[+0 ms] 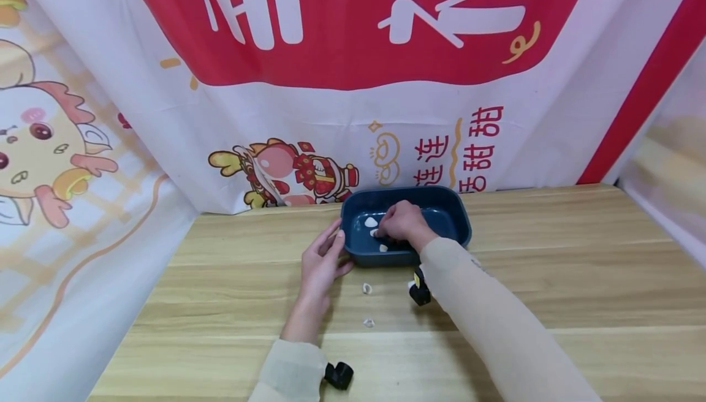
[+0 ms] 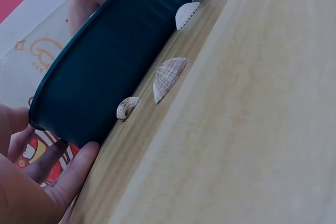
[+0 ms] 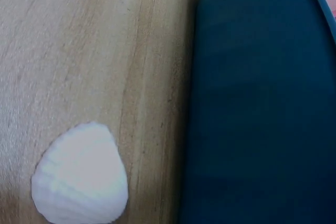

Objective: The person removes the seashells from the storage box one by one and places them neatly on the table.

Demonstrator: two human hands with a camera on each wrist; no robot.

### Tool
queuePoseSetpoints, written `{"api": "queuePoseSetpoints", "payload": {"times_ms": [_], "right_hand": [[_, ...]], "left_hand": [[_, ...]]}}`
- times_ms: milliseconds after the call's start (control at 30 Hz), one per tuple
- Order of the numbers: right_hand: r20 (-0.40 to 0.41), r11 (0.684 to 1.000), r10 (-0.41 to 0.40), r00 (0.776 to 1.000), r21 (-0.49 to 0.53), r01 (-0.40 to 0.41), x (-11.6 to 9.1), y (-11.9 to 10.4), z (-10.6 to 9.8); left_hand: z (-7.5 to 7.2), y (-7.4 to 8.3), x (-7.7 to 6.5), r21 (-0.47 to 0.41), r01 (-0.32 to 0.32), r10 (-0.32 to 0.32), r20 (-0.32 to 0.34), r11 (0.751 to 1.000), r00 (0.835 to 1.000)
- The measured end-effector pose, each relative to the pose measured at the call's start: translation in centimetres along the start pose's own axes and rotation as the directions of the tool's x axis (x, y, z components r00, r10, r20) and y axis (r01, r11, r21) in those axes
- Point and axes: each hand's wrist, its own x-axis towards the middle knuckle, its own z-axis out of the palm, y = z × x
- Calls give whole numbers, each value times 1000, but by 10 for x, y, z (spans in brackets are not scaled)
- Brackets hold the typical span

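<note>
A dark blue rectangular basin [image 1: 386, 259] stands on the wooden table against the backdrop. My left hand [image 1: 322, 262] rests against its left end, with fingers on the outer wall near the rim; the left wrist view shows a finger low on the wall. Inside the basin, my right hand [image 1: 405, 221] reaches down with curled fingers, a small white seashell [image 1: 374, 233] at the fingertips. Two other seashells lie in there, one white [image 1: 371, 222] and one pale [image 1: 383, 248]. The hand and forearm hide part of the basin floor. The right wrist view shows only the basin's outer wall.
In front of the basin lie a curled seashell [image 2: 127, 108], a ribbed fan-shaped seashell [image 2: 169, 78] and a white seashell [image 3: 81, 177]. Small black cameras [image 1: 339, 375] sit on both wrists. A printed cloth backdrop [image 1: 309, 108] rises behind the table [image 1: 551, 255].
</note>
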Motion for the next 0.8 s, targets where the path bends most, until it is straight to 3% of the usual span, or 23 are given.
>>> {"api": "queuePoseSetpoints", "payload": {"times_ms": [267,367,533,600,800], "right_hand": [[16,998,-55,998,-40,56,-9,-3,-1],[4,993,-77,997,-85,77,4,3,4],[-28,984,-93,995,-158,87,2,2,5],[-26,988,-83,996,-132,79,-9,-4,1],[29,997,-57,998,-44,58,-8,0,-1]], "left_hand": [[-1,-1,0,-6,-3,3,2,1000,1000],[-2,-1,0,-6,-4,4,2,1000,1000],[-3,-1,1,-2,1,-1,3,1000,1000],[-3,-1,1,-3,3,-3,4,1000,1000],[-2,0,0,-1,7,-7,0,1000,1000]]}}
